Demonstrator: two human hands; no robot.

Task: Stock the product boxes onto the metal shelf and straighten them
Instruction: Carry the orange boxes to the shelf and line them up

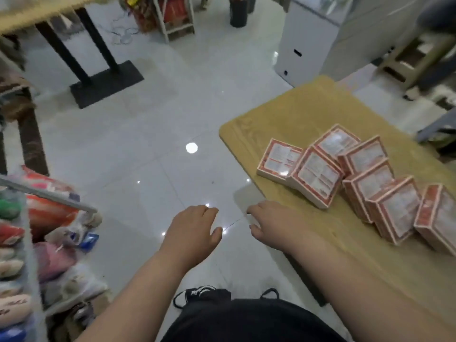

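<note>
Several red-and-white product boxes (pixel 318 176) lie in a loose, leaning row on a tan wooden table (pixel 291 114) at the right. My right hand (pixel 269 225) hovers at the table's near-left edge, fingers relaxed and holding nothing, a short way from the nearest box. My left hand (pixel 195 230) hangs over the floor beside it, also relaxed and holding nothing. The metal shelf (pixel 49 196) stands at the far left, with its grey rail showing above packed goods.
Bagged goods in plastic (pixel 61 255) crowd the shelf's lower levels at left. A black table base (pixel 106 82) stands on the glossy tiled floor (pixel 148 144) ahead. A white cabinet (pixel 306 45) and a stool (pixel 414 60) stand behind the table.
</note>
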